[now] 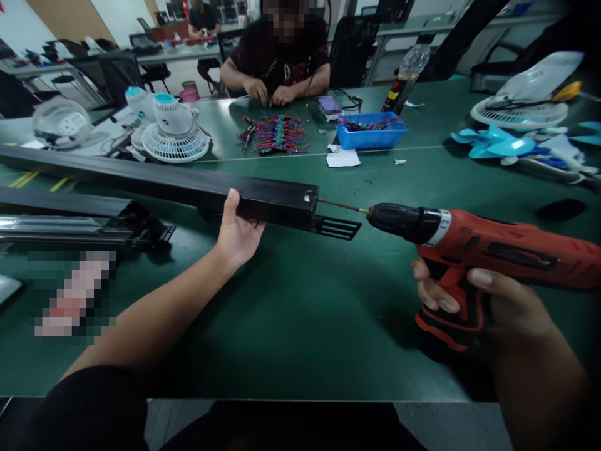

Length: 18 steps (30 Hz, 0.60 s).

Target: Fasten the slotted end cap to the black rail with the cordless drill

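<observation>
My left hand [241, 235] grips a long black rectangular housing [277, 194] near its right end, thumb on the near face and fingers underneath. A slotted black bracket [339, 228] juts from that end. In my right hand [493, 300] is a red and black cordless drill [474, 241], its fingers wrapped round the handle. The drill's long thin bit [342, 205] points left, and its tip meets the end face of the housing. Whether the tip sits in a screw is too small to tell.
More black profiles [94, 210] lie at the left. Behind are white fans [173, 134], wired circuit boards [279, 134], a blue bin [373, 131] and a bottle [408, 75]. Turquoise fan blades [498, 143] lie at the right. A person [279, 56] works across the green table [300, 326].
</observation>
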### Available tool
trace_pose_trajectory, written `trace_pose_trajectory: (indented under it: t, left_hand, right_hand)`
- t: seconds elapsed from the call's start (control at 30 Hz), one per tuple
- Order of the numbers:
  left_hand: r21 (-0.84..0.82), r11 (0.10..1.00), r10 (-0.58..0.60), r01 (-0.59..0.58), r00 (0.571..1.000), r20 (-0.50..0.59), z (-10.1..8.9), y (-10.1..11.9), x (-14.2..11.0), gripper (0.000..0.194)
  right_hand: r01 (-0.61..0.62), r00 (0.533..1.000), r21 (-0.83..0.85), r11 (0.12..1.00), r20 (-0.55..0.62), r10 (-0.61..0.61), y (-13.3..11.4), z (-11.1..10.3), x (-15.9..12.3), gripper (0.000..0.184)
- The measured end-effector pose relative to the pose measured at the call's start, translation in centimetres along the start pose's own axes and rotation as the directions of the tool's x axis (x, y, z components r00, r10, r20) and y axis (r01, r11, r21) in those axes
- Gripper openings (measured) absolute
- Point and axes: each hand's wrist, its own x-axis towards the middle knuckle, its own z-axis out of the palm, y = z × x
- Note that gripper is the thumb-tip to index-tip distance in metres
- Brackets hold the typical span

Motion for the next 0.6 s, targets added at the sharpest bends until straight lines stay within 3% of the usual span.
trace_pose_trajectory:
  t: [0.17,0.37,0.6]
  left_hand:
    - [0.034,0.999,-0.025,0.025,1.000,0.006,0.3,0.4,-0.4,0.064]
    - [0.004,1.000,-0.018,0.017,0.999,0.029,-0.5,0.0,0.2,0.072]
    - [-0.013,1.000,-0.021,0.021,0.999,0.024,-0.5,0.0,0.2,0.064]
  right_hand:
    - [0.012,1.000,0.011,1.000,0.000,-0.012,0.2,-0.1,-0.2,0.041]
    - [0.013,1.000,-0.013,1.000,-0.011,-0.013,0.2,-0.2,-0.3,0.040]
    - [0.002,1.000,-0.001,1.000,-0.013,-0.002,0.4,-0.2,-0.2,0.040]
